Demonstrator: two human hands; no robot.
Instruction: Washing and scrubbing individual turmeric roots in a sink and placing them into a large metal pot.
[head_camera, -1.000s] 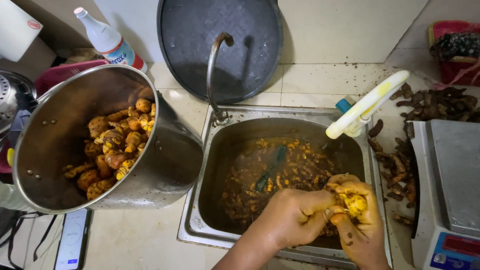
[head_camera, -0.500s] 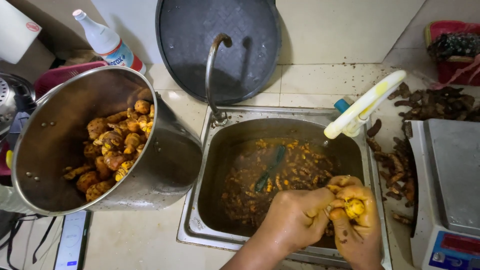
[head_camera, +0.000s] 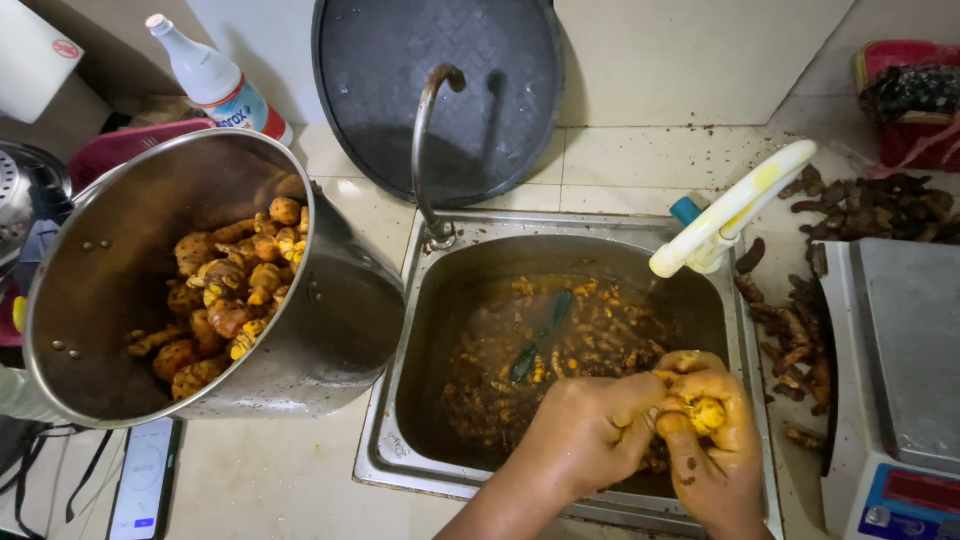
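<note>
My right hand (head_camera: 722, 470), stained yellow, holds a small peeled yellow turmeric piece (head_camera: 708, 413) over the right side of the steel sink (head_camera: 400, 440). My left hand (head_camera: 590, 430), also stained, curls against the same piece with its fingertips pressed on it. Below both hands the sink holds brown water full of peelings and root bits (head_camera: 560, 340). A dark utensil (head_camera: 535, 340) lies in that water. A big steel pot (head_camera: 330, 320) lies tilted on the counter at left, with several cleaned turmeric roots (head_camera: 225, 300) inside.
A curved tap (head_camera: 425, 140) rises behind the sink before a round dark lid (head_camera: 440, 90). A white-and-yellow handle (head_camera: 730, 210) juts over the sink's right rim. Unpeeled dark roots (head_camera: 800, 330) lie beside a scale (head_camera: 900, 380). A bottle (head_camera: 215, 80) and phone (head_camera: 140, 480) are at left.
My hands stay over the sink's right side and only shift a little around the turmeric piece. The pot and the other things have not moved.
</note>
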